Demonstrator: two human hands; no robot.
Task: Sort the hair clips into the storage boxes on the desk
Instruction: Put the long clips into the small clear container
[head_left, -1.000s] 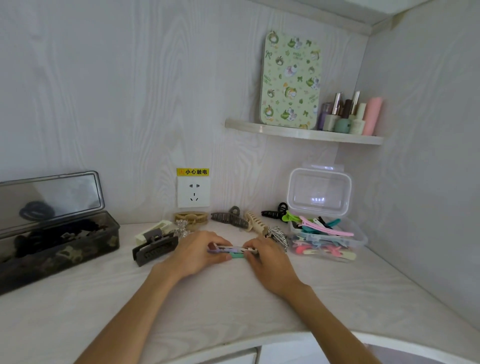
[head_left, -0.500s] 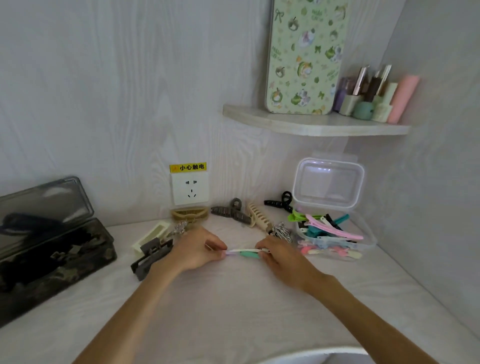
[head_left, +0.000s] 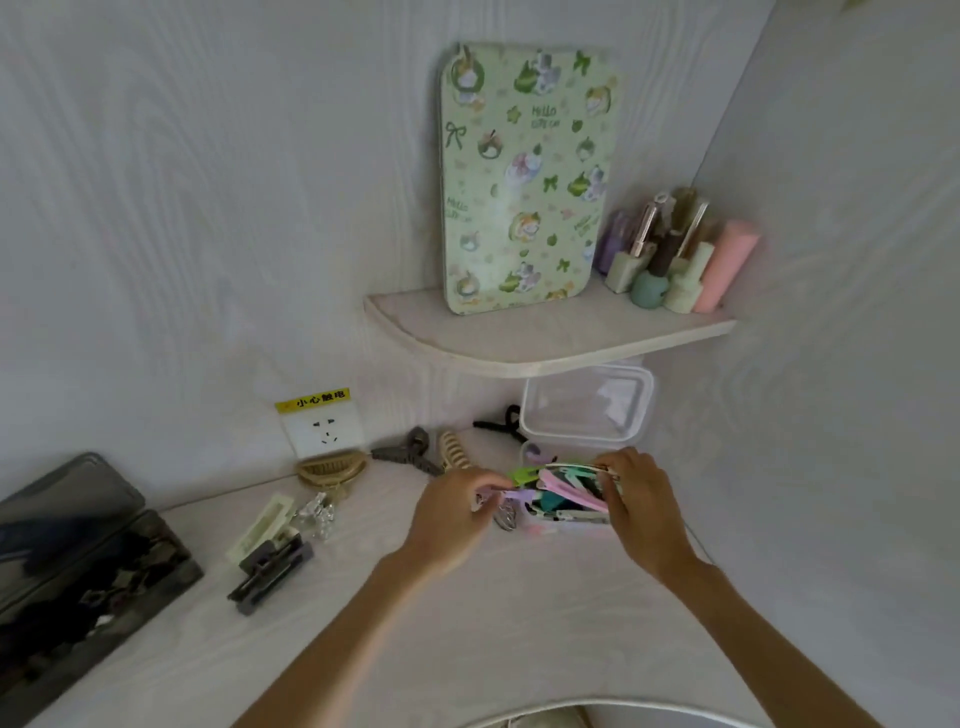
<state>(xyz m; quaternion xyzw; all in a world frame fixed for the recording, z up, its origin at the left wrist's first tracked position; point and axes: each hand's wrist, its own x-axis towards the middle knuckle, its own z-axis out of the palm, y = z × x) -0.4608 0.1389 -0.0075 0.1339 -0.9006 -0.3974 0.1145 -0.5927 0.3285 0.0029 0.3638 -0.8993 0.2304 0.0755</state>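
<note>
White wood-grain desk in a wall corner, corner shelf overhead; the clear storage box sits at the back right, lid up, half full of coloured clips. Both hands pinch a long thin clip, left hand at the box's left edge, right hand over its right end, fingers curled, so the clip's long axis lies along the box just above the pile. Claw clips lie loose left of the box; dark box is well apart at far left.

Clear box, lid up, crammed with pastel clips; dark box seemingly open far left
</note>
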